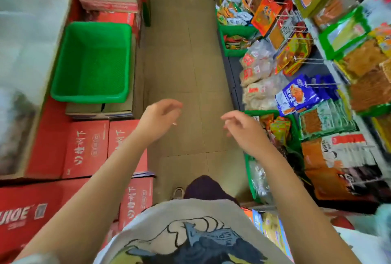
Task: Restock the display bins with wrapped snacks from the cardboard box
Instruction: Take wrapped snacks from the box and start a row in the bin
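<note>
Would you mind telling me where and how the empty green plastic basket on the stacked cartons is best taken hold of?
Probably by the rolled rim of the empty green plastic basket, coming from above on its two long sides. It sits upright and open on flattened brown cartons, and the rim flares outward, giving fingers a lip to hook. Both the left hand and right hand look free.

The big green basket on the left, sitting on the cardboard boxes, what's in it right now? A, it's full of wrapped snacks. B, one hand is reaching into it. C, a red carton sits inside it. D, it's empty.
D: the green basket shows only its bare mesh floor, and both the left hand and right hand hang over the aisle floor, holding nothing.
</note>
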Tool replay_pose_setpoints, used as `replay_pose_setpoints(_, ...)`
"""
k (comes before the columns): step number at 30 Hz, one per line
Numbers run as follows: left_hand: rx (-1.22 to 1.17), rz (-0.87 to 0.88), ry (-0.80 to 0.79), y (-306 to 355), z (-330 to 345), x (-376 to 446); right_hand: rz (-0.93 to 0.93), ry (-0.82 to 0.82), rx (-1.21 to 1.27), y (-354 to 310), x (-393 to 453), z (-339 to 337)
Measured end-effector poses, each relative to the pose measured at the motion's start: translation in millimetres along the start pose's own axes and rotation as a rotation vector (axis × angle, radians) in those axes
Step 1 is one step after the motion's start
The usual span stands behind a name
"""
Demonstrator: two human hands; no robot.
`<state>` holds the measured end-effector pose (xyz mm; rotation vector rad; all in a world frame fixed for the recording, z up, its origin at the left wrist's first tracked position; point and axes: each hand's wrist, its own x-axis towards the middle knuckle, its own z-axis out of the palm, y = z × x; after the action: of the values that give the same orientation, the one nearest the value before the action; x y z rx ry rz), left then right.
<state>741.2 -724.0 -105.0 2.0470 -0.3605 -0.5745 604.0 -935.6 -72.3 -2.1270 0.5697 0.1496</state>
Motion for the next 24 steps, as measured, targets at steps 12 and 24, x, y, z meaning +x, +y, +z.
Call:
replay_pose_setpoints(12, 0.088, -0.04, 0.093, 81, -57, 323, -0.119, -0.117, 0.077, -57, 356, -86)
replay_pose_setpoints(24, -0.139, -0.145, 0.545, 104, -172, 537, -0.321, -0.404, 0.001, -202, 659, -95)
